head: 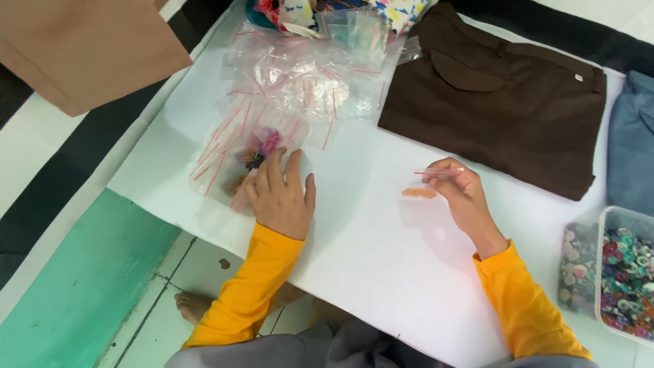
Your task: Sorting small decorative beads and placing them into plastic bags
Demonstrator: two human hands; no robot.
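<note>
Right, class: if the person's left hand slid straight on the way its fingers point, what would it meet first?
The left hand points up the table, fingers already on a clear bag of small items. Going on, it would likely push into the heap of clear zip bags beyond.

Small zip bags [272, 102] are being pressed flat by the left hand [281, 194] on a white sheet [368, 245]. One clear bag [441, 172] is being pinched by the right hand [463, 194] above orange pieces [419, 193]. Brown garment [504, 95] and button tub [627, 279] are lying alongside.
</note>
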